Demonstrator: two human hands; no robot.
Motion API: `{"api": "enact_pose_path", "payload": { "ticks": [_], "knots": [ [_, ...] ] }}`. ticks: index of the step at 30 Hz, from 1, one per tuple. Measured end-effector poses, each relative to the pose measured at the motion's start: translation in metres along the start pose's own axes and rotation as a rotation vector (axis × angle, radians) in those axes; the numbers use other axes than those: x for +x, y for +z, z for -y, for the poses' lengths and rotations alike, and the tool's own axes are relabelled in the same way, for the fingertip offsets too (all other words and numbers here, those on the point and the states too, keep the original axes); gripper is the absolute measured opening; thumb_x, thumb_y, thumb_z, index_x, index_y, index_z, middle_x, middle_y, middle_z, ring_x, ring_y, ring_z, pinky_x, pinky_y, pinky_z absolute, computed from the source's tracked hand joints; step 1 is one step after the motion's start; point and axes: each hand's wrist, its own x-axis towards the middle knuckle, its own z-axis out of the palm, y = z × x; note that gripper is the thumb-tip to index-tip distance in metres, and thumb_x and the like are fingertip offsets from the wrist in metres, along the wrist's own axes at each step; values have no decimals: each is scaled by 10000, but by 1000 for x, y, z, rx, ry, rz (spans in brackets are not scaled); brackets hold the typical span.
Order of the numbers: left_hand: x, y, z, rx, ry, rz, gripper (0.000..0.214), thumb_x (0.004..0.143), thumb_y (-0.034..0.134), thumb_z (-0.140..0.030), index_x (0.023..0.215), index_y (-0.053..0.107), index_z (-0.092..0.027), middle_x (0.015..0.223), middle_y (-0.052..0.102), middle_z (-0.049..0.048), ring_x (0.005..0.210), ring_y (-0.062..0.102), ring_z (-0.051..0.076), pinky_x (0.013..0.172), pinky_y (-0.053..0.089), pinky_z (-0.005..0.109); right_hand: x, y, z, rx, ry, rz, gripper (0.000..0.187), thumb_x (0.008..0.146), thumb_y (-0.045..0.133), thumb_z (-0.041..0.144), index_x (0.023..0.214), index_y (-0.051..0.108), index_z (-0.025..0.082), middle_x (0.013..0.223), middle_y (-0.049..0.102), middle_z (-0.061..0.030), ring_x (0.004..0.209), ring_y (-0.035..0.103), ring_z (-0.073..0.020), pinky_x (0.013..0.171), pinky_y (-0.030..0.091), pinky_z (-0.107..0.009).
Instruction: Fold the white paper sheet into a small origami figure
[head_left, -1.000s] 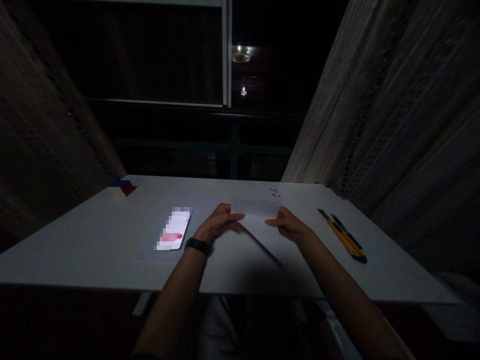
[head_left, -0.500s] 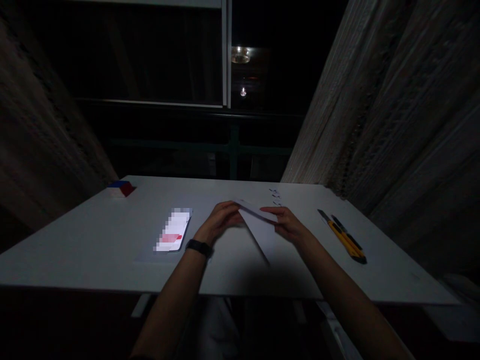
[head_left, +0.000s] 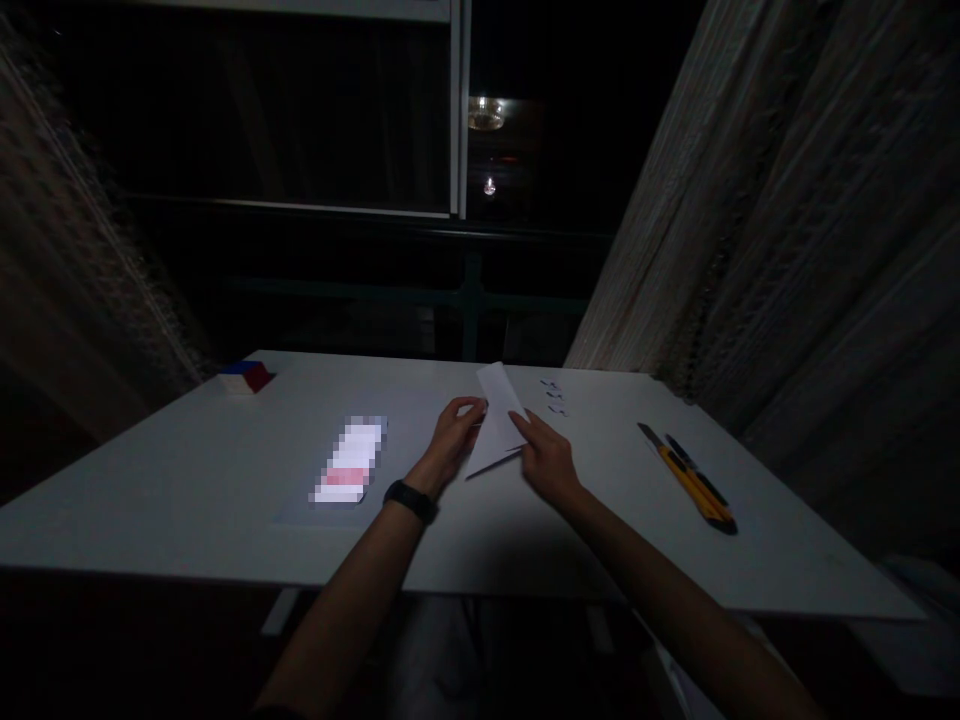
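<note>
A folded sheet of white paper point(head_left: 498, 425) is held above the middle of the table, tilted, with one pointed corner toward the lower left. My left hand point(head_left: 454, 436), with a dark band on its wrist, grips the paper's left edge; some of its fingers are hidden behind the sheet. My right hand point(head_left: 549, 456) pinches the right side, thumb on top and fingers underneath. Just beyond the paper, a row of small dark marks point(head_left: 553, 398) shows on the white surface.
A lit phone point(head_left: 350, 460) lies left of my hands on the white table point(head_left: 187, 490). At the far left corner sits a blue, red and white cube point(head_left: 246, 377). To the right lie a yellow box cutter point(head_left: 694, 485) and a dark pen point(head_left: 696, 468). Curtains point(head_left: 780, 200) flank the dark window.
The paper has been turned, so its narrow end now points away from me and its sharp corner to the lower left. My right hand has shifted slightly left and nearer to me.
</note>
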Motion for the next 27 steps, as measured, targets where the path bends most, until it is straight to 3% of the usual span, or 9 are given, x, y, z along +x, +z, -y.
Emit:
{"api": "enact_pose_path", "payload": {
  "ticks": [4,9,15,19,21,24,27],
  "knots": [
    [-3,0,-1,2,40,28,475,568,775,-300,945,530,-147,731,674,53,658,629,146,634,493,265,-3,5,3,-60,-88,17,648,731,394,17,1327,385,270,1412,335,4,1275,345,-209,1082,277,-404],
    [-3,-5,-2,101,10,-3,383,535,783,-337,770,596,-98,657,646,48,560,599,136,558,474,249,-6,10,9,-103,-199,91,663,765,402,33,1374,285,267,1457,235,-27,1300,297,-222,1049,335,-418],
    [0,-7,-9,220,109,-140,367,496,780,-383,657,612,-99,558,604,17,481,548,116,463,414,217,-11,7,21,-46,-274,119,708,760,479,98,1395,211,255,1480,156,-54,1310,270,-255,1020,351,-453],
    [-2,-6,-20,386,328,-284,289,545,750,-356,660,646,-113,583,626,11,529,566,123,497,421,215,3,-2,28,163,-130,7,784,730,592,219,1396,179,250,1439,273,-100,1291,303,-271,1023,304,-495],
    [-5,-6,-23,555,451,-265,223,610,707,-350,659,677,-135,629,656,19,592,596,141,555,444,228,22,-7,31,323,-29,-26,804,706,646,288,1381,211,265,1404,337,-108,1262,351,-268,991,335,-486],
    [-9,-6,-23,772,622,-172,155,683,659,-331,710,713,-188,725,695,20,683,629,153,671,462,241,54,-15,35,553,30,113,716,632,719,343,1276,417,258,1301,477,-99,1186,447,-261,943,388,-426],
    [-11,-7,-18,861,661,-114,156,709,643,-338,755,720,-209,763,707,24,697,642,157,688,466,243,73,-23,37,670,78,285,430,622,726,358,1010,635,197,1034,649,-76,983,584,-238,851,442,-367]
  ]
}}
